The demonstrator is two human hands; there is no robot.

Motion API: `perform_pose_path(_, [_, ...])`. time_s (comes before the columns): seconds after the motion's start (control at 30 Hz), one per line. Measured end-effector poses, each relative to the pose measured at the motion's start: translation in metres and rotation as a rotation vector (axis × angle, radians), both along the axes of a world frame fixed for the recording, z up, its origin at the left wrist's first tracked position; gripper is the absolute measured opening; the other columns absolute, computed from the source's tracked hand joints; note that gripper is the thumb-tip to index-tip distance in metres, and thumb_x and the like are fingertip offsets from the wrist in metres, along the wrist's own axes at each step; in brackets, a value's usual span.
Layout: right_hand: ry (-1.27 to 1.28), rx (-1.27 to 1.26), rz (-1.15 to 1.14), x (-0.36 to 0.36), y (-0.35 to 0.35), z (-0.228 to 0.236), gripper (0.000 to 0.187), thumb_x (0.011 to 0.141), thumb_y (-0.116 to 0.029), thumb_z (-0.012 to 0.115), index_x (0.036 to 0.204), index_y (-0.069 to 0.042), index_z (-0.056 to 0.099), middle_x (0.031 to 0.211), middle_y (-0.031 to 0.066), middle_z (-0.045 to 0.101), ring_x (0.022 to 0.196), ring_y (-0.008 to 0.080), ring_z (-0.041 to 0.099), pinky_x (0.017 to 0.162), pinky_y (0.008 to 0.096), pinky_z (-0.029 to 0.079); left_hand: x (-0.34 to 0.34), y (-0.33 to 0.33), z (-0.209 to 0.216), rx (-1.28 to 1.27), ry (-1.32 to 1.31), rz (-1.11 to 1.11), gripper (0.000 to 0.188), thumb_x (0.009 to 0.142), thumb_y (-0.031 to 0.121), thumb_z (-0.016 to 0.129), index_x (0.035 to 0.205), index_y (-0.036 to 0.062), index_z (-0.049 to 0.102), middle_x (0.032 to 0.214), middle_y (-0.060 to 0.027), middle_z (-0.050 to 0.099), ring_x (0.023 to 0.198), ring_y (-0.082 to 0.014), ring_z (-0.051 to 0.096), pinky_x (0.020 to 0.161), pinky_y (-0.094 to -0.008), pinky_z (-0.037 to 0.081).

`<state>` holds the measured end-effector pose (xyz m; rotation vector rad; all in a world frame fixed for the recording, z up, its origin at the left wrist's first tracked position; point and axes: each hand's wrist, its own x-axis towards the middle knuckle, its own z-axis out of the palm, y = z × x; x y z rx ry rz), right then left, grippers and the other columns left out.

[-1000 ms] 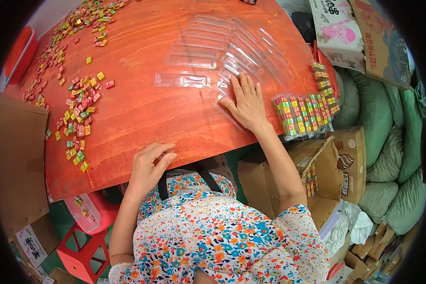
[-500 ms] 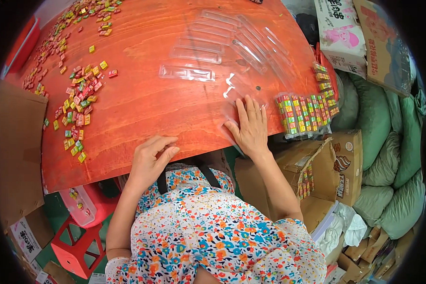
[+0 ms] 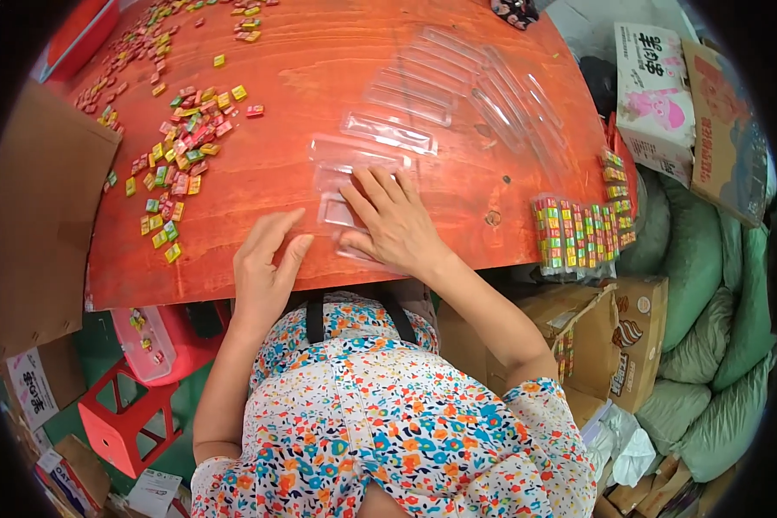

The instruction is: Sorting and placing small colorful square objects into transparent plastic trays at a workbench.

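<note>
My right hand (image 3: 397,223) lies flat with fingers spread over several narrow clear plastic trays (image 3: 331,210) near the table's front edge. Its palm and fingers cover part of them. Just left of these trays, my left hand (image 3: 266,266) is raised at the table edge, thumb apart from the fingers, with nothing in it. Beyond the right hand, more empty clear trays (image 3: 390,133) fan out across the red wooden table (image 3: 268,173). Small wrapped sweets (image 3: 190,142) in red, yellow and green are heaped on the left.
Trays filled with rows of sweets (image 3: 576,233) stand at the table's right edge. A brown cardboard panel (image 3: 43,207) borders the left side. Below are a red stool (image 3: 125,423) and an open carton (image 3: 609,337); green sacks (image 3: 691,250) line the right.
My right hand has slid left across the table, bringing clear trays in front of me. My left hand has lifted its fingers a little and spread its thumb. The view has shifted slightly.
</note>
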<state>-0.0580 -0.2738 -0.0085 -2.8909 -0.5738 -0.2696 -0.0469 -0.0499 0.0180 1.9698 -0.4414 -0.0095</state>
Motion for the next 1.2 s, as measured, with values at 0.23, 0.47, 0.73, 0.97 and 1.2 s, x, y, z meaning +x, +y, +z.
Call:
perform_pose_path(0.23, [-0.037, 0.063, 0.034, 0.034, 0.017, 0.000, 0.069, 0.087, -0.053, 0.058, 0.137, -0.007, 0.047, 0.144, 0.0171, 0.041, 0.135, 0.0348, 0.038, 0.113, 0.0527, 0.025, 0.011, 0.008, -0.018, 0.364, -0.305, 0.040, 0.039, 0.092, 0.020, 0.062, 0.127, 0.0035, 0.058, 0.134, -0.0167, 0.053, 0.127, -0.0354, 0.047, 0.106, -0.0456, 0.037])
perform_pose_path(0.47, [0.008, 0.257, 0.042, 0.012, -0.022, 0.018, 0.048, 0.095, -0.035, 0.056, 0.133, -0.006, 0.053, 0.144, 0.0160, 0.046, 0.134, 0.0345, 0.042, 0.115, 0.0517, 0.025, 0.002, -0.009, -0.024, 0.527, -0.430, -0.115, 0.053, 0.088, 0.031, 0.064, 0.133, 0.0047, 0.052, 0.146, -0.0138, 0.043, 0.139, -0.0341, 0.033, 0.114, -0.0536, 0.025])
perform_pose_path(0.73, [0.051, 0.050, 0.167, -0.015, -0.018, 0.015, 0.046, 0.089, -0.031, 0.064, 0.129, -0.009, 0.058, 0.139, 0.0120, 0.053, 0.132, 0.0317, 0.045, 0.115, 0.0502, 0.026, -0.007, 0.000, -0.039, 0.579, -0.494, -0.114, 0.040, 0.086, 0.029, 0.067, 0.117, 0.0035, 0.064, 0.145, -0.0105, 0.045, 0.140, -0.0331, 0.033, 0.115, -0.0537, 0.023])
perform_pose_path(0.97, [-0.037, 0.288, 0.232, 0.031, 0.008, 0.042, 0.035, 0.085, -0.024, 0.069, 0.114, -0.004, 0.066, 0.129, 0.0173, 0.060, 0.124, 0.0351, 0.053, 0.108, 0.0472, 0.037, -0.010, 0.025, -0.024, 0.564, -0.475, 0.035, 0.060, 0.083, 0.038, 0.068, 0.130, 0.0044, 0.054, 0.146, -0.0158, 0.042, 0.138, -0.0383, 0.032, 0.113, -0.0572, 0.024])
perform_pose_path(1.2, [-0.125, 0.274, 0.439, 0.156, 0.145, 0.019, 0.050, 0.095, -0.035, 0.058, 0.138, -0.012, 0.048, 0.152, 0.0190, 0.033, 0.134, 0.0432, 0.038, 0.106, 0.0544, 0.036, 0.020, 0.101, -0.022, 0.830, -0.245, 0.559, 0.089, 0.087, 0.058, 0.057, 0.151, 0.0063, 0.025, 0.155, -0.0229, 0.023, 0.144, -0.0435, 0.018, 0.114, -0.0599, 0.015])
